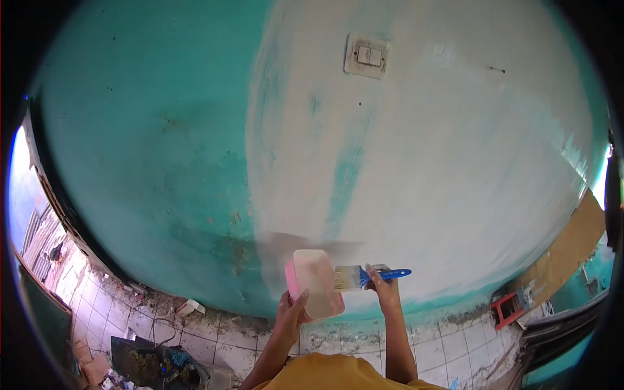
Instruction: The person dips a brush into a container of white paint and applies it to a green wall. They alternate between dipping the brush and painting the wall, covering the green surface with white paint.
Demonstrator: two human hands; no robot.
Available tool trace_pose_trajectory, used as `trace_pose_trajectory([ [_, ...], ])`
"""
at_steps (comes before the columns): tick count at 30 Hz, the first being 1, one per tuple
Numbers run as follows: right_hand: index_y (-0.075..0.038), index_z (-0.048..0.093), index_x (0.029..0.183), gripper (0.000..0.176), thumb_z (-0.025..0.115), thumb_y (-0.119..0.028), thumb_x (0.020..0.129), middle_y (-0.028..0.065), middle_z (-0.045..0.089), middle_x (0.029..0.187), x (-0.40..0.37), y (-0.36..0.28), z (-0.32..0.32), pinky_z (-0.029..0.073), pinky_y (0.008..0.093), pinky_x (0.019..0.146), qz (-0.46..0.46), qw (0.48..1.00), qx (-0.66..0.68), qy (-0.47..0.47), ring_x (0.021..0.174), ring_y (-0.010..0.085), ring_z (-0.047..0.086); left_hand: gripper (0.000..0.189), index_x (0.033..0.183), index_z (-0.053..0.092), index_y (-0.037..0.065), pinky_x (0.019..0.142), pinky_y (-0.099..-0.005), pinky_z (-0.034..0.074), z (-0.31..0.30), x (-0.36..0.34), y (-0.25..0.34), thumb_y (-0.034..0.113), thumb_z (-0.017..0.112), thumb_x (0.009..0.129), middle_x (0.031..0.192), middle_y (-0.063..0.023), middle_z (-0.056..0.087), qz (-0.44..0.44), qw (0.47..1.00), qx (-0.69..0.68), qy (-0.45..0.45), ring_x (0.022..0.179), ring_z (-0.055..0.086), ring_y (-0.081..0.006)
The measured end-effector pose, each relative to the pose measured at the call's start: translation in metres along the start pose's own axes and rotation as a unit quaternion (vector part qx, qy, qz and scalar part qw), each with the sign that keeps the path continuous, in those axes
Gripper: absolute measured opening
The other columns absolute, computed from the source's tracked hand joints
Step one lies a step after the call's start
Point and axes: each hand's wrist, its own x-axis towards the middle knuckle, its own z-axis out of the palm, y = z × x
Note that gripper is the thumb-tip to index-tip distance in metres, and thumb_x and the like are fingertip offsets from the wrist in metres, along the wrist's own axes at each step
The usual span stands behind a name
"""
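Note:
My left hand (294, 308) grips a pink plastic tub (291, 279) by its lower left side, thumb over the rim. The tub is tilted so its pale inside shows, with whitish paint in it. In my right hand (382, 281) is a paintbrush (354, 277) with a blue handle pointing right. Its bristles point left and overlap the tub's right edge in this view. Both hands are in front of a teal wall (156, 84), much of it coated with white paint (448, 169). Teal streaks show through the white near the middle.
A light switch (368, 56) is set high in the white area. Below lies a dirty tiled floor (218, 351), with a dark cluttered object (156, 361) at lower left. A red stool (507, 311) and a brown board (572, 244) are at the right. A doorway opens at far left.

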Motion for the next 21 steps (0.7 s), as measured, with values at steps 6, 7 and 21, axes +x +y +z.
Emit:
trace_pose_trajectory([
  [6, -0.004, 0.064, 0.103, 0.032, 0.072, -0.032, 0.089, 0.0013, 0.061, 0.079, 0.013, 0.013, 0.011, 0.052, 0.0239, 0.056, 0.095, 0.994, -0.002, -0.047, 0.063, 0.0090, 0.059, 0.060, 0.131, 0.038, -0.008, 0.089, -0.0342, 0.053, -0.009, 0.001, 0.001, 0.026, 0.067, 0.092, 0.119, -0.0157, 0.057, 0.030, 0.999, -0.013, 0.016, 0.108, 0.061, -0.0226],
  [7, -0.004, 0.064, 0.104, 0.032, 0.073, -0.031, 0.089, 0.0013, 0.061, 0.080, 0.014, 0.020, 0.011, 0.052, 0.0236, 0.056, 0.085, 0.995, 0.023, -0.055, 0.064, 0.0092, 0.059, 0.061, 0.132, 0.038, -0.008, 0.090, -0.0349, 0.053, -0.009, 0.001, 0.002, 0.026, 0.067, 0.092, 0.120, -0.0167, 0.056, 0.029, 0.999, -0.020, 0.015, 0.109, 0.061, -0.0236],
  [21, 0.005, 0.060, 0.119, 0.039, 0.072, -0.016, 0.088, 0.0093, 0.067, 0.093, 0.055, -0.081, 0.037, 0.054, 0.0272, 0.070, -0.091, 0.993, 0.031, -0.066, 0.081, 0.0134, 0.065, 0.053, 0.133, 0.040, -0.008, 0.092, -0.0411, 0.052, -0.007, -0.020, 0.012, 0.030, 0.056, 0.098, 0.123, -0.0162, 0.057, 0.080, 0.996, -0.038, -0.002, 0.113, 0.060, -0.0260],
])
